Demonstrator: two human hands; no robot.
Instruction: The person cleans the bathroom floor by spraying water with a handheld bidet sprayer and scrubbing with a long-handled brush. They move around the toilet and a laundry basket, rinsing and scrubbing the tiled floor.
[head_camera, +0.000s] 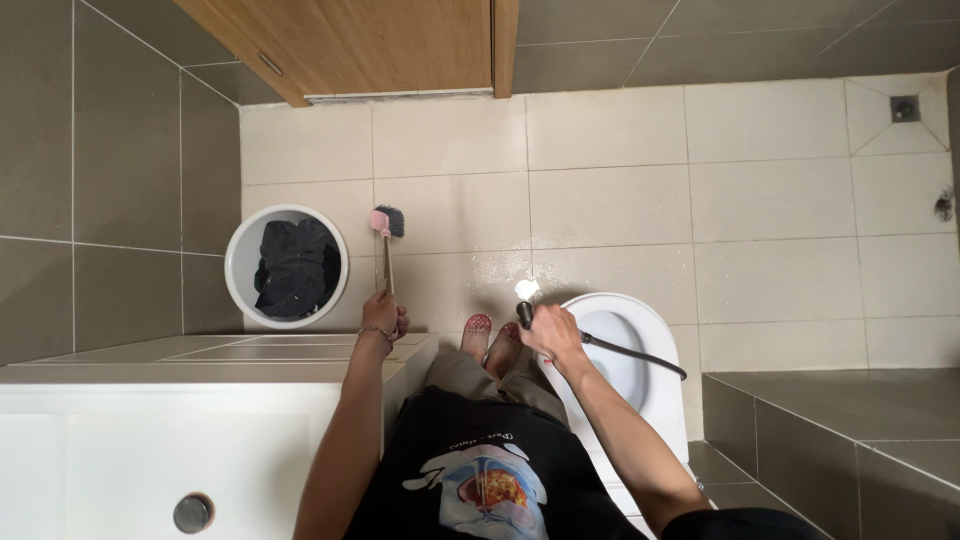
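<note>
Above left hand (383, 314) fingers: pink-headed dark-bristled toilet brush (386, 222), clamped by handle. Right hand (549, 330) fingers clamped on black-hosed spray nozzle (524, 291); keep nozzle low over white toilet bowl (655, 340), limit splash.

Open tiled floor (610, 200) ahead, widest toward the far right corner. Left side tight: white bin (287, 266) of dark clothes against the wall, ledge (200, 352) just beside it. Toilet (625, 350) blocks low right; raised step (840, 400) beyond. Wooden door (370, 45) closes the far end.

Bin (240, 262) left of brush (386, 226); toilet (655, 345) right of feet (490, 340)
</note>
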